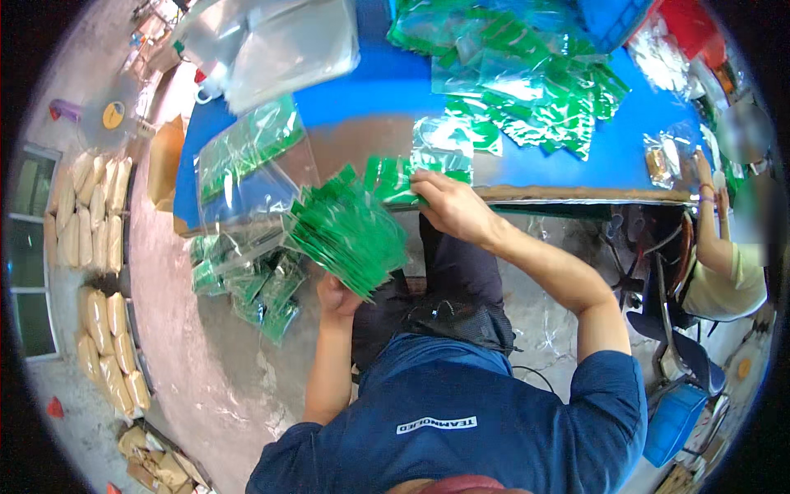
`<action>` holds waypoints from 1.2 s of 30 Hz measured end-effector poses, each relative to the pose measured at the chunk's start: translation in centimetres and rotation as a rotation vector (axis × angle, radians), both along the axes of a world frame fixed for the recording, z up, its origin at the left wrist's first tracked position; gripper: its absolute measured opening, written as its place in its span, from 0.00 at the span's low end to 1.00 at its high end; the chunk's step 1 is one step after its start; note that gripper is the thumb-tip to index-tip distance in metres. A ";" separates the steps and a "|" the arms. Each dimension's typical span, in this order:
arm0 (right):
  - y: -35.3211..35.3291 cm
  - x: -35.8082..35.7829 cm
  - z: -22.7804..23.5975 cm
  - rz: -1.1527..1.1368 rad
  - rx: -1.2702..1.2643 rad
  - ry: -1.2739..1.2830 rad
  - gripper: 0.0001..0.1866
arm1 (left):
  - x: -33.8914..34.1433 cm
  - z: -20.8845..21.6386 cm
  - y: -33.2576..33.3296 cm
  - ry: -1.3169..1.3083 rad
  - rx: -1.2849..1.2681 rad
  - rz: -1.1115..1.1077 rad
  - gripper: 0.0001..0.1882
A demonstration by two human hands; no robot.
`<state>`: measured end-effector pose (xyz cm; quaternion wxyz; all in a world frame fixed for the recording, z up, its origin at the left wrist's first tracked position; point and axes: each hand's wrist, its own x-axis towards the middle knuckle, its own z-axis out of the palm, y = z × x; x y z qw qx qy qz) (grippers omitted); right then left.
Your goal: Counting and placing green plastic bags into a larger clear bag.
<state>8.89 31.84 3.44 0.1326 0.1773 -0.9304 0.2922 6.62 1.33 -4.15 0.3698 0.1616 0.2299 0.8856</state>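
Note:
My left hand (337, 296) is closed under a thick fanned stack of flat green packets (350, 235), held up in front of the table's near edge. My right hand (453, 202) reaches over that edge, its fingertips pinched at a green packet (387, 177) beside the stack. Just beyond these fingers lies a shiny clear-and-green packet (441, 142). Left of the stack, a large clear bag with green packets in it (251, 152) rests on the table's left end. More bagged green packets (267, 288) are below that end, partly hidden by the stack.
The blue-topped table (362, 78) has a worn brown patch. A heap of green packets (535, 95) covers its far side; clear plastic bags (292, 49) are piled far left. At the right, another person (724, 276) sits by the table. Tan filled sacks (95, 206) stand along the left.

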 end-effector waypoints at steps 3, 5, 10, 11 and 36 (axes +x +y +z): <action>-4.1 0.7 1.5 -0.303 -0.902 -0.156 0.15 | 0.1 2.8 2.5 -0.163 0.202 -0.011 0.32; -6.0 1.0 2.5 -0.250 -1.285 -0.228 0.13 | -0.1 3.2 3.6 -0.140 0.196 -0.040 0.31; -6.4 1.1 1.3 0.058 -1.720 -0.692 0.17 | -1.3 -2.1 1.7 -0.158 -0.024 0.049 0.30; -7.2 1.6 2.6 0.002 -1.717 -0.720 0.17 | -1.2 -2.5 1.1 -0.106 -0.133 0.115 0.30; 17.0 -5.3 5.3 -0.669 0.655 -0.225 0.31 | -2.1 2.5 1.9 -0.280 0.020 0.000 0.26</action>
